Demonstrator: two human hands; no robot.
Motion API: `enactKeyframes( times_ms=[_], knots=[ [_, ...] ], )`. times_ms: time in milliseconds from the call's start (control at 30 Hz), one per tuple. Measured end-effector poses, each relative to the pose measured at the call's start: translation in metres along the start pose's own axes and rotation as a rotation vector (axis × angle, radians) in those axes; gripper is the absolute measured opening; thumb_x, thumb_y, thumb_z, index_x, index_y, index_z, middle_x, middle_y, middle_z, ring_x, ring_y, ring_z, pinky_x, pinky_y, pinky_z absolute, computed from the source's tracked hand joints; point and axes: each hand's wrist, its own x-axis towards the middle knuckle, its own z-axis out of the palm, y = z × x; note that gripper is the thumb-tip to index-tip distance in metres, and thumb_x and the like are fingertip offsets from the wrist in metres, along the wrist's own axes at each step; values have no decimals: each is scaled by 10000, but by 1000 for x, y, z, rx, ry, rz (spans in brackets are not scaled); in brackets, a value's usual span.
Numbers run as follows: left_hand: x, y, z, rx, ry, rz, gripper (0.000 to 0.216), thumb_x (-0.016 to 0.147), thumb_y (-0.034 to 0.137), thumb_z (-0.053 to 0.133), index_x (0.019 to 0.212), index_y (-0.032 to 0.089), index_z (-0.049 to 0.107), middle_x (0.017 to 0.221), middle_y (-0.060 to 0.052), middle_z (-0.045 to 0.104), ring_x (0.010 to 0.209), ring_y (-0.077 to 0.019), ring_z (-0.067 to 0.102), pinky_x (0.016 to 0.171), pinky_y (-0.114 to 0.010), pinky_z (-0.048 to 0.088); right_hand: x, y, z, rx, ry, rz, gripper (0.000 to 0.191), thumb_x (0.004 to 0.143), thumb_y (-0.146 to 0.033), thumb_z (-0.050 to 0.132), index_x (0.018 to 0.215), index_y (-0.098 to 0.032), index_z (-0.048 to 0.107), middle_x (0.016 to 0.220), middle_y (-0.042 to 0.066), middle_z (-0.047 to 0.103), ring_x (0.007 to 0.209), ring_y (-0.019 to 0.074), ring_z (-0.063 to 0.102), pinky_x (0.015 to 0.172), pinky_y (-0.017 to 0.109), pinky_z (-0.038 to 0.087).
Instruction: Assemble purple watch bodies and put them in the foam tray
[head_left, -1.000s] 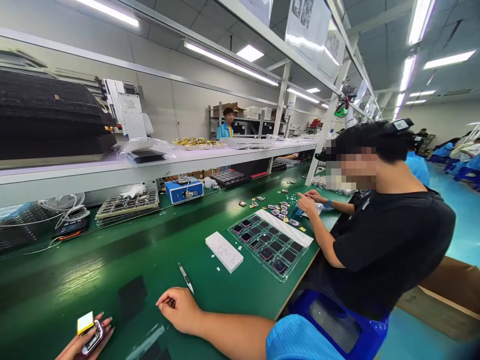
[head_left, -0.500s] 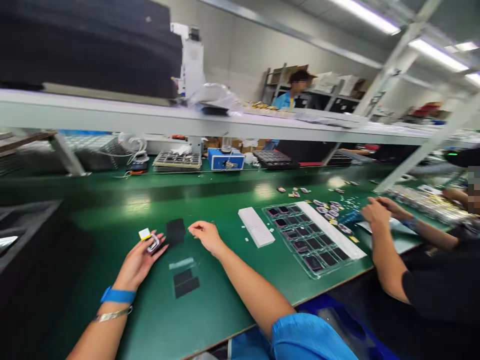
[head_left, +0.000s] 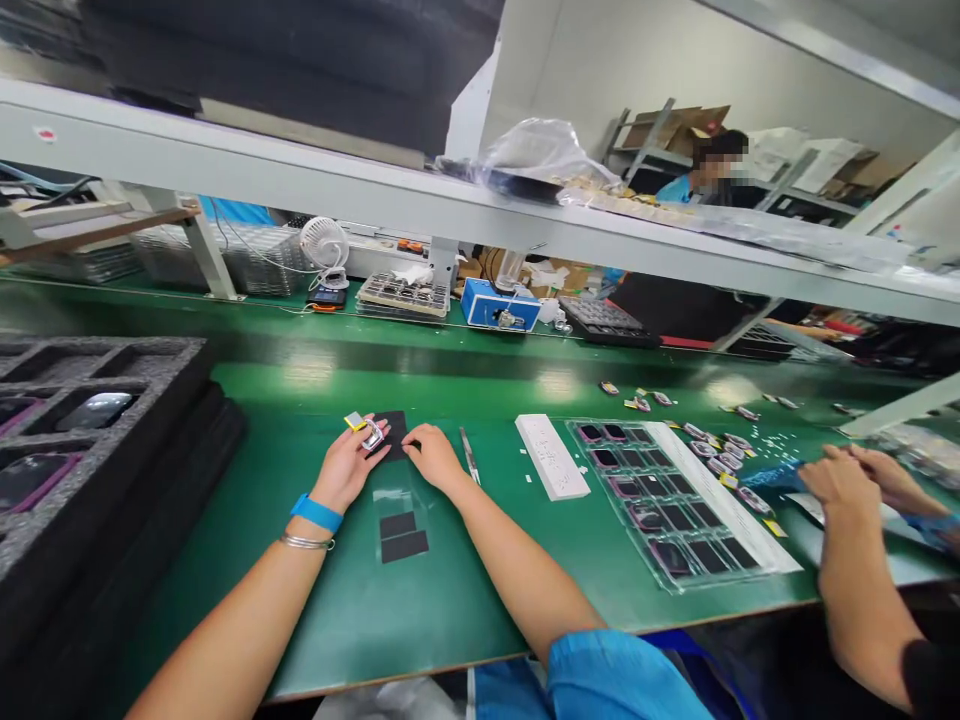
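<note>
My left hand [head_left: 347,462] is closed around a small frame-shaped electronic part [head_left: 372,434] with a yellow tab sticking out. Just behind it lies a black sheet [head_left: 391,425], partly covered by the fingers. My right hand [head_left: 433,458] has its thumb and fingers pinched together at the sheet's right edge; what is between them is too small to tell. Beside that hand rests a pair of metal tweezers [head_left: 469,455]. Nearer me, a clear film [head_left: 392,500] carries dark rectangular pieces [head_left: 405,545].
A white block [head_left: 553,458] and a clear tray of dark parts [head_left: 660,510] lie to the right. Several loose parts [head_left: 724,450] are beyond, near a co-worker's hands [head_left: 844,480]. Stacked foam trays [head_left: 172,375] stand left. A shelf beam [head_left: 315,170] crosses above the bench.
The view has swung left and shows more of the foam trays. My right hand has come closer to the black sheet and my left hand. The tweezers have come into sight.
</note>
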Motion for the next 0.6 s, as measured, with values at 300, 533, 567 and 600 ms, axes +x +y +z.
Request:
enactKeyframes(
  times_ms=[300,533,567,600],
  knots=[
    [8,-10,2,-11,-36,-29,254,785,99,574,1027,158,623,1029,-123,677,1027,-232,608,882,-464,476,2,-3,8,-60,-11,36,101,782,-110,620,840,-155,689,941,62,585,944,177,517,907,311,377],
    [9,-10,2,-40,-1,-28,235,793,104,578,1013,167,631,1002,-102,686,1008,-203,613,902,-448,469,17,-2,10,-69,-21,122,72,757,-178,664,697,-144,686,884,64,566,902,175,520,869,314,386],
    [10,-10,2,-42,0,-29,232,793,100,577,1008,167,633,994,-100,689,998,-198,617,903,-445,470,18,-2,11,-73,-25,126,92,761,-164,654,675,-142,680,870,65,564,893,174,519,863,314,386],
    [10,-10,2,-43,1,-28,231,794,96,575,1005,166,636,989,-98,691,992,-194,619,903,-443,471,19,-1,12,-78,-27,125,108,770,-151,637,669,-139,674,869,68,563,891,176,516,858,314,386]
  ],
)
